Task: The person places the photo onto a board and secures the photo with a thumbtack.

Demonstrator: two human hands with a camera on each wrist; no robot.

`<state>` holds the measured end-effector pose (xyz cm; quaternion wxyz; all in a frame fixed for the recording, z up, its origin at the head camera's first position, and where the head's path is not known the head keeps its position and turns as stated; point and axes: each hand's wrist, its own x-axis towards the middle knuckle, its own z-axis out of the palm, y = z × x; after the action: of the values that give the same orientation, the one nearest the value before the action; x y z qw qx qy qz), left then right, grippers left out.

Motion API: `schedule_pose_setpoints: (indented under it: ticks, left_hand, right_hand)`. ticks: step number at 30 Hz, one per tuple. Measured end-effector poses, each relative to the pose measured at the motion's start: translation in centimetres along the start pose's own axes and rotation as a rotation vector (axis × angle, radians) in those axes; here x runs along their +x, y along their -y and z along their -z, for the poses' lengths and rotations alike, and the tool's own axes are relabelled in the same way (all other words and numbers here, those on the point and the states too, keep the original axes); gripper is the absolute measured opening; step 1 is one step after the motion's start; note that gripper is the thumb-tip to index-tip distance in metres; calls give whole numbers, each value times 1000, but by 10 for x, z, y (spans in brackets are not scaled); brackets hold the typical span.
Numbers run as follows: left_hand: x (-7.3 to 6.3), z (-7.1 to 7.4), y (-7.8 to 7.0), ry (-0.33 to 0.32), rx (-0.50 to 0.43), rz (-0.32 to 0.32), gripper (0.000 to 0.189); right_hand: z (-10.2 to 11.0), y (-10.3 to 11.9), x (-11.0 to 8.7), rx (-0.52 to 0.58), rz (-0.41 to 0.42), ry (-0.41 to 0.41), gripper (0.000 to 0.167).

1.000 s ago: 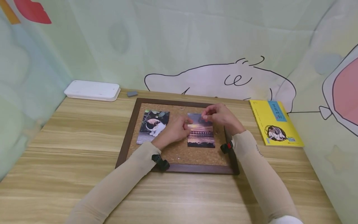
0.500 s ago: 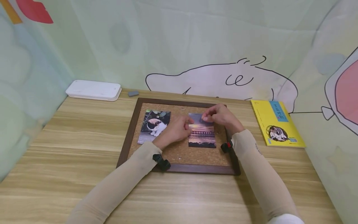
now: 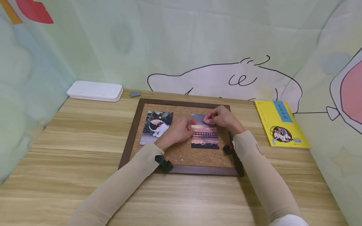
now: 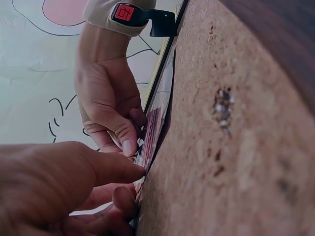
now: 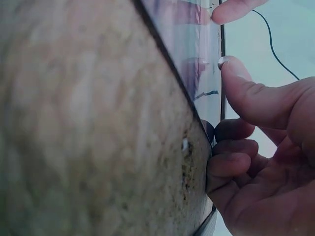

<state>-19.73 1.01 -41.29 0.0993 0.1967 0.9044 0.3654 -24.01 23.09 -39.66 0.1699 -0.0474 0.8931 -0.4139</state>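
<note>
A sunset photo (image 3: 205, 136) lies on the right half of a framed corkboard (image 3: 186, 157). My left hand (image 3: 179, 130) rests beside it, fingertips touching its upper left edge. My right hand (image 3: 223, 118) is at the photo's upper part, thumb and finger pinching a small silvery thumbtack (image 5: 223, 61), mostly hidden by the fingers. Its other fingers are curled by the photo's edge in the right wrist view. To the left, a photo of a cat (image 3: 158, 127) lies on the cork, with a tack (image 3: 160, 117) near its top.
Small shiny tacks dot the cork, one of them a tack (image 3: 182, 159) near the bottom frame. A white case (image 3: 94, 90) and a grey eraser-like block (image 3: 135, 94) stand at the back left. At the right lies a yellow book (image 3: 282, 125). A printed curtain hangs behind the table.
The right fingertips have shifted slightly down and left on the sunset photo. My left hand stays in place. The whole head view has moved a little.
</note>
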Motion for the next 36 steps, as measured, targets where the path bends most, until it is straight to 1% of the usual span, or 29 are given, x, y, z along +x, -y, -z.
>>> schedule_pose_setpoints:
  ticks: [6, 12, 16, 21, 27, 30, 33, 36]
  left_hand:
    - [0, 0, 0, -8, 9, -11, 37]
    - [0, 0, -1, 6, -5, 18, 37]
    - [0, 1, -1, 14, -9, 29, 37]
    - [-1, 1, 0, 8, -1, 12, 38]
    - [0, 0, 2, 3, 5, 0, 38]
    - [0, 0, 3, -3, 17, -16, 37]
    - [1, 0, 3, -14, 35, -37, 37]
    - [2, 0, 3, -15, 40, -41, 37]
  right_hand:
    - [-1, 0, 2, -50, -20, -20, 11]
    - [-1, 2, 3, -69, -48, -24, 10]
    - [0, 3, 4, -68, -52, -25, 10]
    - [0, 5, 5, -72, -63, -5, 13]
    - [-1, 12, 6, -50, -103, 19, 15]
    - [-2, 14, 6, -44, -100, 29, 14]
    - [-3, 15, 7, -49, -92, 30, 14]
    - [-3, 15, 7, -48, -101, 18, 13]
